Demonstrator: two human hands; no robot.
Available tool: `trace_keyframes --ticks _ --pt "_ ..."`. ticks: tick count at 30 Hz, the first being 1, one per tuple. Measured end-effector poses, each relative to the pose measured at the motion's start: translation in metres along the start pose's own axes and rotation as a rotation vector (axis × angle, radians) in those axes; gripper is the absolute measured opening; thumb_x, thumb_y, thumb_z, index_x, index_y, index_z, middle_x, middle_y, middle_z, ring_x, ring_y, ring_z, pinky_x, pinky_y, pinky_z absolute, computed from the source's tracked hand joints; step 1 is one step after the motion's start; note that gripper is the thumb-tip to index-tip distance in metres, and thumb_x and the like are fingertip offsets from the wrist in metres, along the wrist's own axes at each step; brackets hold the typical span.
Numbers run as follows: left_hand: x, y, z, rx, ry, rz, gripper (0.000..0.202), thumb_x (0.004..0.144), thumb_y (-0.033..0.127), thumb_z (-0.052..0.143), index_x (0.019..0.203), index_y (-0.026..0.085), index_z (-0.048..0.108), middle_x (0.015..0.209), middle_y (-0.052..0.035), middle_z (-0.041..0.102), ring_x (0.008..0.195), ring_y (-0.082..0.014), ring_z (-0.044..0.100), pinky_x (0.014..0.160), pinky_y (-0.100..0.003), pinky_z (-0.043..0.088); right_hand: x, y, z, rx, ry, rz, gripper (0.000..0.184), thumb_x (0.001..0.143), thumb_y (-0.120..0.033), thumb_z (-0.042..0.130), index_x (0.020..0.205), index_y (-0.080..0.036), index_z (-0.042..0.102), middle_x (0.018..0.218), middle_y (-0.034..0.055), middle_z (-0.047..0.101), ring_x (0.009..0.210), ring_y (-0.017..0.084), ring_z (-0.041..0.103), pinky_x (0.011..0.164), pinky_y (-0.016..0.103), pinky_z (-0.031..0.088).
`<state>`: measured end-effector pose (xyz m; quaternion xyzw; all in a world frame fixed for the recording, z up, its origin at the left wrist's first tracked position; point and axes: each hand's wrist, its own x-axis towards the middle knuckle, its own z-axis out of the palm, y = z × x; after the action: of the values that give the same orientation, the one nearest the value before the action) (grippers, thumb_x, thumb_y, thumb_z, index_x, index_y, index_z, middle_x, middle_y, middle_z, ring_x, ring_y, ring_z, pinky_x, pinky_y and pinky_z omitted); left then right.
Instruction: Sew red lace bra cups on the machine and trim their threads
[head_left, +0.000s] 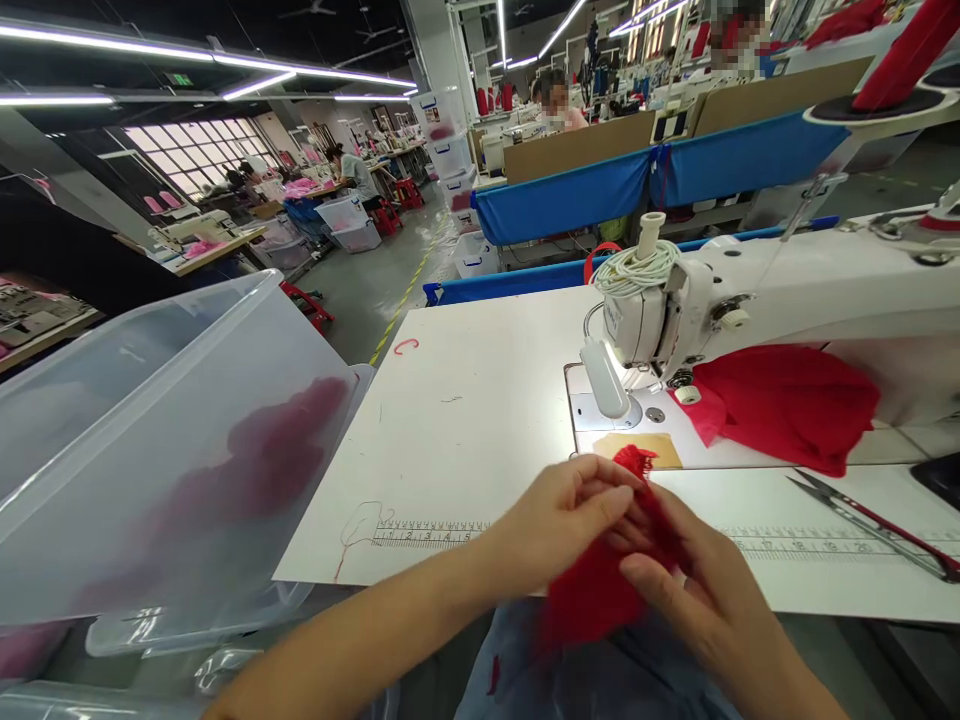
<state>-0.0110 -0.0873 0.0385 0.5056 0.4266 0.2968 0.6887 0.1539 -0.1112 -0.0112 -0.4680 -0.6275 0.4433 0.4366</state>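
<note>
A piece of red fabric [592,590] hangs from both of my hands over the front edge of the sewing table, above my lap. My left hand [574,510] is closed on its upper part, fingers bent around the cloth. On the right side, my right hand [690,580] grips the same cloth, its thumb toward me. The frayed top end of the fabric sticks up between the hands. Just beyond them stands a white sewing machine [750,300], its needle area lit. More red cloth [787,400] lies under the machine's arm.
Thread snips [877,520] with red handles lie at the right on the white table [480,400], near its printed ruler. A clear plastic bin [187,450] with reddish cloth inside stands against the left edge. Blue cloth troughs [562,200] and other workers are beyond.
</note>
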Motion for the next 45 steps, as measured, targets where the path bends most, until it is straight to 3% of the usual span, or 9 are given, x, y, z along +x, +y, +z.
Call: trace_keyframes --ticks 2,7,10,13,17,23,31,42,45 --pt "-0.008 -0.002 0.005 -0.032 -0.037 0.039 0.031 0.096 0.040 0.049 0.114 0.017 0.057 0.103 -0.0099 0.067 0.097 -0.0199 0.065 0.088 -0.035 0.051 0.001 0.001 -0.001 0.091 -0.014 0.076 0.035 0.083 -0.050 0.066 0.106 -0.024 0.068 0.089 0.0051 0.074 0.079 0.021 0.070 0.067 0.028 0.057" --pt "-0.003 -0.007 -0.017 0.459 0.257 0.354 0.022 0.093 0.033 0.056 0.110 0.019 0.060 0.117 -0.0107 0.062 0.108 -0.0214 0.057 0.096 -0.037 0.046 0.008 0.004 -0.011 0.339 -0.119 0.288 0.037 0.087 -0.053 0.060 0.109 -0.024 0.065 0.096 0.0061 0.074 0.079 0.020 0.069 0.066 0.028 0.057" --pt "0.009 -0.008 -0.035 0.329 -0.052 0.309 0.037 0.096 0.038 0.051 0.130 0.025 0.052 0.138 -0.0095 0.052 0.128 -0.0212 0.047 0.104 -0.037 0.041 0.006 -0.005 -0.015 0.385 -0.194 0.400 0.044 0.086 -0.057 0.060 0.117 -0.027 0.053 0.086 0.0024 0.073 0.065 0.017 0.066 0.057 0.026 0.053" --pt "0.015 -0.009 -0.039 0.226 -0.232 0.179 0.037 0.089 0.044 0.063 0.118 0.021 0.060 0.114 -0.0076 0.063 0.104 -0.0193 0.058 0.087 -0.032 0.047 0.004 -0.014 -0.018 0.342 -0.234 0.450 0.045 0.084 -0.063 0.058 0.110 -0.028 0.045 0.076 -0.0013 0.070 0.054 0.015 0.060 0.048 0.024 0.045" --pt "0.016 -0.011 -0.033 0.161 -0.068 0.097 0.028 0.079 0.040 0.074 0.082 0.016 0.062 0.075 0.0006 0.057 0.071 -0.0117 0.052 0.066 -0.025 0.042 0.009 -0.011 -0.021 0.126 -0.108 0.307 0.038 0.085 -0.061 0.058 0.100 -0.027 0.051 0.062 -0.0038 0.064 0.054 0.015 0.059 0.052 0.026 0.046" --pt "0.016 -0.012 -0.029 0.198 0.002 0.063 0.026 0.083 0.040 0.067 0.084 0.015 0.066 0.080 -0.0021 0.060 0.076 -0.0138 0.052 0.070 -0.027 0.040 0.015 0.006 -0.022 -0.143 0.122 0.123 0.025 0.089 -0.050 0.056 0.080 -0.027 0.061 0.062 -0.0014 0.064 0.056 0.016 0.059 0.058 0.027 0.048" --pt "0.021 -0.015 -0.029 0.187 0.027 0.029 0.029 0.085 0.042 0.064 0.079 0.013 0.065 0.073 -0.0005 0.055 0.070 -0.0118 0.048 0.065 -0.025 0.036 0.019 0.015 -0.025 -0.278 -0.024 -0.044 0.021 0.089 -0.046 0.055 0.093 -0.029 0.067 0.070 -0.0017 0.070 0.058 0.016 0.062 0.056 0.025 0.049" --pt "0.015 -0.013 -0.028 0.132 -0.165 0.036 0.023 0.085 0.035 0.068 0.098 0.017 0.062 0.078 0.0006 0.057 0.071 -0.0114 0.051 0.066 -0.024 0.040 0.017 0.017 -0.021 -0.368 0.023 -0.194 0.022 0.096 -0.039 0.048 0.089 -0.028 0.065 0.064 -0.0033 0.068 0.050 0.013 0.059 0.049 0.023 0.045" --pt "0.013 -0.014 -0.023 0.177 -0.048 0.082 0.014 0.086 0.029 0.066 0.089 0.017 0.061 0.077 0.0009 0.057 0.072 -0.0115 0.051 0.068 -0.025 0.040 0.016 0.017 -0.016 -0.469 0.128 -0.296 0.019 0.097 -0.036 0.048 0.099 -0.027 0.064 0.075 -0.0002 0.071 0.058 0.016 0.064 0.054 0.026 0.048"
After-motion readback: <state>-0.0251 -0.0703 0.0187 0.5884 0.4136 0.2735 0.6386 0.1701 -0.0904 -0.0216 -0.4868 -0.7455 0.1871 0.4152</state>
